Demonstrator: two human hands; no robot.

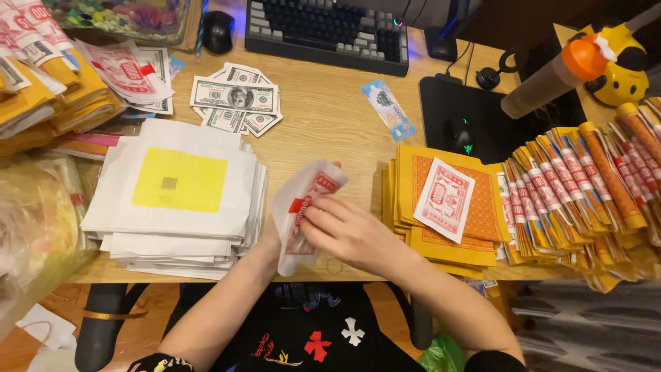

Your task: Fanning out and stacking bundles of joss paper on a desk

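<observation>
- The thin white paper sheet with a red printed panel (pixel 303 217) is held just above the near edge of the pale wooden surface (pixel 330 117), at about 6 o'clock.
- The left hand (pixel 274 238) is mostly hidden behind the sheet; it grips the sheet from below, how far closed I cannot tell.
- The right hand (pixel 348 231) lies curled over the sheet, fingertips pinching its red panel.
- At 9 o'clock: a stack of white square papers with a yellow square patch (pixel 179 186).
- At 3 o'clock: a pile of orange-yellow patterned papers (pixel 475 220), topped by a white-and-red printed slip (pixel 444 200).
- At 12 o'clock: a fan of green-grey paper banknotes (pixel 234 100).
</observation>
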